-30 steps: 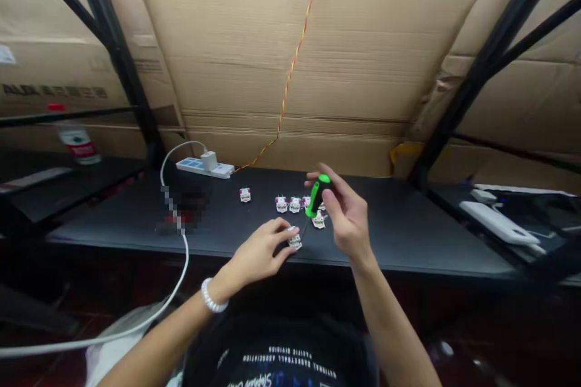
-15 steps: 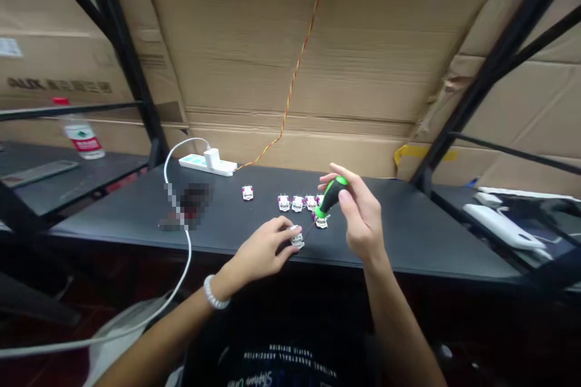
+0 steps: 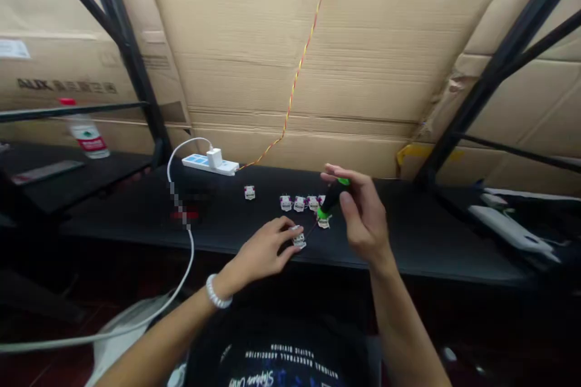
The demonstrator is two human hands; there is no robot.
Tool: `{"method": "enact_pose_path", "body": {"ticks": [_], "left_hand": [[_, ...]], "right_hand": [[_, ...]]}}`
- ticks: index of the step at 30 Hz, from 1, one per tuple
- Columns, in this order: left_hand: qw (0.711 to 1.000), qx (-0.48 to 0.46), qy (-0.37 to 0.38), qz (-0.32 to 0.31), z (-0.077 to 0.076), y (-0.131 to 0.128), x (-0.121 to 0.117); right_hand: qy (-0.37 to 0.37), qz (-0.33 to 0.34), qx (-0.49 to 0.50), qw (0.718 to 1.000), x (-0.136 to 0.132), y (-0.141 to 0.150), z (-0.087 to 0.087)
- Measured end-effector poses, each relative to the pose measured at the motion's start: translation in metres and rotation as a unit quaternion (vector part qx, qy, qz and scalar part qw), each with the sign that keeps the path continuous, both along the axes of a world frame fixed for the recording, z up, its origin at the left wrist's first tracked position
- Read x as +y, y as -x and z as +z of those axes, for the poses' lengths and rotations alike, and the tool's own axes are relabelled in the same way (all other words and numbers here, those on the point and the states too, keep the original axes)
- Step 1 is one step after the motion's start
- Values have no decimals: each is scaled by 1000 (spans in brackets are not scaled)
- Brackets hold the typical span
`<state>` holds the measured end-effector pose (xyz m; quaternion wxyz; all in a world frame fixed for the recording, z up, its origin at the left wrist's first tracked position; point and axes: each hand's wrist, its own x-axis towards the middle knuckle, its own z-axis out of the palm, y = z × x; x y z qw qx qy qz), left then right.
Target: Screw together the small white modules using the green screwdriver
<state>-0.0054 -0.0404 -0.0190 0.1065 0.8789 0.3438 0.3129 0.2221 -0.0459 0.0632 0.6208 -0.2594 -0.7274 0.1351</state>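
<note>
Behind, cardboard sheets (image 3: pixel 318 60) wall black table (image 3: pixel 408 236).

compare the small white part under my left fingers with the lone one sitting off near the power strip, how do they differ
The part under the left hand, the held part, sits at the table's near edge, fingers pinching it, the screwdriver in the right hand angled toward it. The lone part lies farther back, untouched and apart from the others. Both look small and white with pink-purple bits.
</note>
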Motion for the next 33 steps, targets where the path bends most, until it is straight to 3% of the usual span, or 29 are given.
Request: {"method": "enact_pose_path", "body": {"ticks": [10,16,22,27,29,33], "left_hand": [[1000,-3,1,0,1,0,-1],[1000,-3,4,0,2,-1,0],[1000,-3,4,2,0,0,0],[1000,-2,1,1,0,0,0],[1000,-1,4,4,0,0,0],[1000,5,4,4,2,0,-1]], "right_hand": [[-15,-37,103,994,9,19,-9],[11,-12,59,998,13,11,-13],[-3,-129,40,991,13,11,-10],[35,-18,57,998,14,8,-13],[27,-6,67,997,14,8,-14],[-14,-88,33,995,13,9,-10]]}}
